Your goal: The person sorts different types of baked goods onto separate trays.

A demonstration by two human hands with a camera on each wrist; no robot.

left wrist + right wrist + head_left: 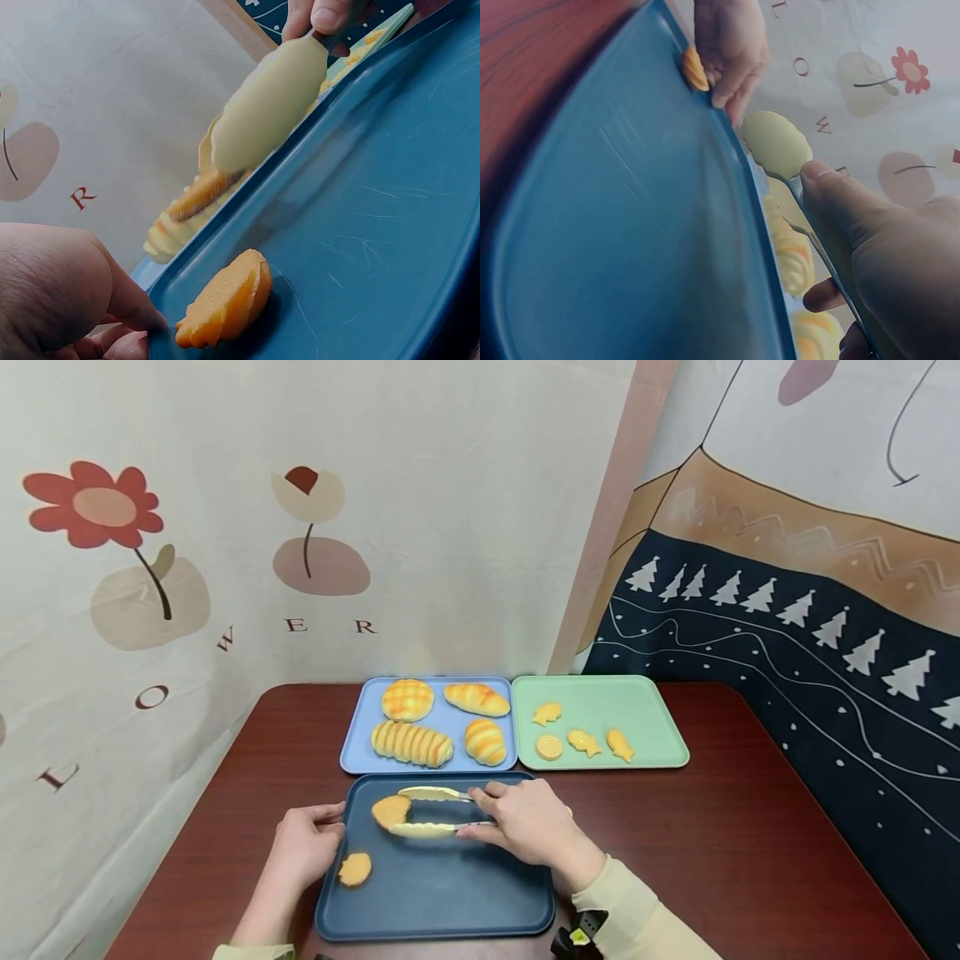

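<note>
My right hand (528, 818) holds a pair of tongs (431, 831) with cream-coloured heads over the dark blue tray (450, 902). Between the tong heads is a golden cookie (392, 812); in the left wrist view it appears raised above the tray, while the tong head (776, 142) hides it in the right wrist view. The left hand (306, 847) grips the tray's left rim, thumb side at the edge. Close to that hand, a scallop-edged, shell-like cookie (229, 300) lies on the tray.
Behind the dark tray, a light blue tray (360, 768) bears several toy breads, including a long ridged loaf (412, 743). Beside it on the right, a green tray (645, 718) holds several small cookies, one a round biscuit (549, 747). A printed curtain (465, 527) hangs behind the brown table (750, 860).
</note>
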